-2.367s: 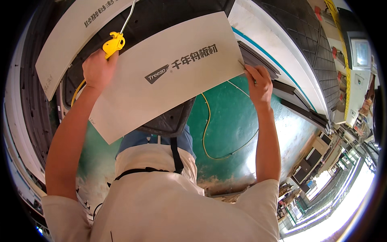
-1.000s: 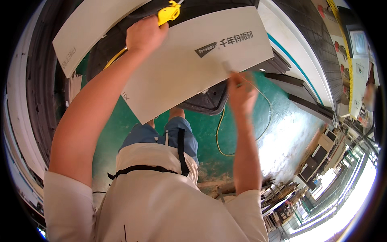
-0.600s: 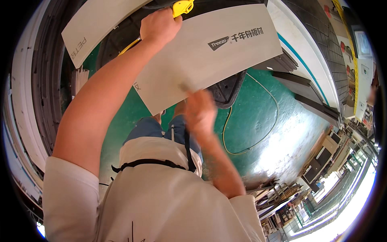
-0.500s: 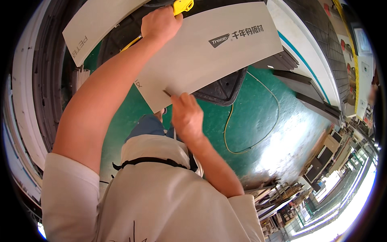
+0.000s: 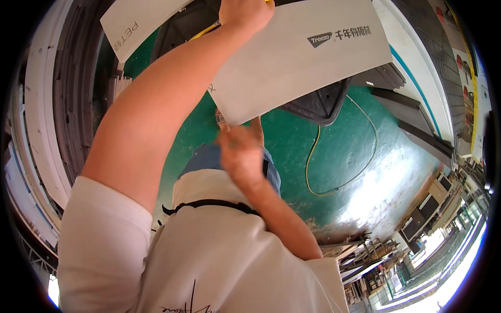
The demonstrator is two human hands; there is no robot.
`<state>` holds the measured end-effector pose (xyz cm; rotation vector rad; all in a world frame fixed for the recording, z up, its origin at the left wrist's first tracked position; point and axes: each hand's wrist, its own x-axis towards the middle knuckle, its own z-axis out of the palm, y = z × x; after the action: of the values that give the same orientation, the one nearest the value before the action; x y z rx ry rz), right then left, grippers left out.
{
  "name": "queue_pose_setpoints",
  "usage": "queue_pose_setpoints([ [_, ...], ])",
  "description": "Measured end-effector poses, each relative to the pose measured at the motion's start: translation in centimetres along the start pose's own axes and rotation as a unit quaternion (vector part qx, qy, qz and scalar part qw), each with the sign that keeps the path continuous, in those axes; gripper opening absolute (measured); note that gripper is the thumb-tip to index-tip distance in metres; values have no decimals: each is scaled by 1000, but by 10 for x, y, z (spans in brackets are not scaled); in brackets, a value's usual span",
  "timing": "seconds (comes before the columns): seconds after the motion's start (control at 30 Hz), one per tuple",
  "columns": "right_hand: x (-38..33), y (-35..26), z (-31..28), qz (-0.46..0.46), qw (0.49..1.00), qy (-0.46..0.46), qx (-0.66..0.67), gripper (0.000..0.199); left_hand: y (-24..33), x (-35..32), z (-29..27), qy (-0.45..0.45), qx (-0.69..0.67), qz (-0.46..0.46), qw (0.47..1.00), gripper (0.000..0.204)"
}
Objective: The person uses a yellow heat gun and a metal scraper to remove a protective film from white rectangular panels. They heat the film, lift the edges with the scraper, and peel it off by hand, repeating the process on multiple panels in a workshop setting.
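Observation:
A flat pale grey board (image 5: 282, 73) with dark print stretches across the top of the head view. Over its far left side, my left hand (image 5: 248, 13) is closed around a yellow air gun (image 5: 270, 3), mostly hidden by the fist and cut off by the frame. A hose with a metal fitting (image 5: 215, 24) runs into that fist. Just off the board's near corner is my right hand (image 5: 241, 154), in front of my body. Motion blurs its fingers, so I cannot make out whether it holds anything.
Beneath the board shows a black support (image 5: 323, 104). Another printed board (image 5: 133, 31) lies at upper left. A thin yellow hose (image 5: 310, 156) loops over the green floor (image 5: 344, 161). Dark panels (image 5: 412, 117) stand at right, long stacked boards (image 5: 78, 94) at left.
My right hand has drawn back off the board's near corner, where it held a small dark, thin thing. The whole view has shifted; the left hand still grips the yellow air gun.

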<state>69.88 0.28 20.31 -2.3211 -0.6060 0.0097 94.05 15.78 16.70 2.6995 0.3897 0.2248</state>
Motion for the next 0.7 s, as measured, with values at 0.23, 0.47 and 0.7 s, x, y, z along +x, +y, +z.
queue_pose_setpoints([
  [0.23,26,30,-42,-12,1000,21,11,9,-4,1,-5,-26,-15,-21,999,29],
  [0.47,75,97,-66,85,988,98,-87,3,-2,5,-4,-44,-32,-18,998,30],
  [0.7,-68,-52,65,35,979,-167,109,6,-3,-5,-4,-40,-42,-16,998,29],
])
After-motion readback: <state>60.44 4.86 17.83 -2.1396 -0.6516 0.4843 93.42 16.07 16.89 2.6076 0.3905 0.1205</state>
